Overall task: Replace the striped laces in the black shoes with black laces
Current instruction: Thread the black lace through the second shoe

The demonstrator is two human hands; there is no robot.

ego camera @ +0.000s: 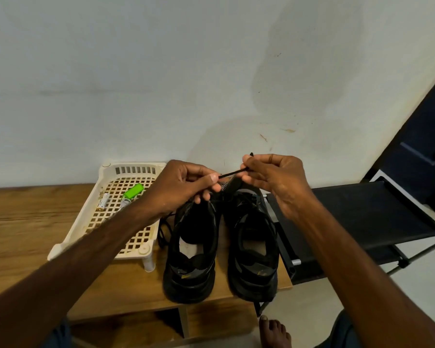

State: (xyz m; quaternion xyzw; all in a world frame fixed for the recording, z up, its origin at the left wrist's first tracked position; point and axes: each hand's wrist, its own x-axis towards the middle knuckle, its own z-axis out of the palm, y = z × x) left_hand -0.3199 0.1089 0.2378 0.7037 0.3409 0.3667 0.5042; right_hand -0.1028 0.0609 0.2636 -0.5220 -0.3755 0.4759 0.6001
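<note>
Pinching black lace [230, 174] taut btw L hand [186, 187] & R hand [274, 182], at 12 o'clock end of black shoes [191, 247]. Prob. risks: losing tip from R pinch; snagging slack at 9 o'clock on basket [136, 165].

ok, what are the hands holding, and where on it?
Both pinch one black lace: the right hand near its end, the tip poking out above, the left hand a short way along it.
</note>
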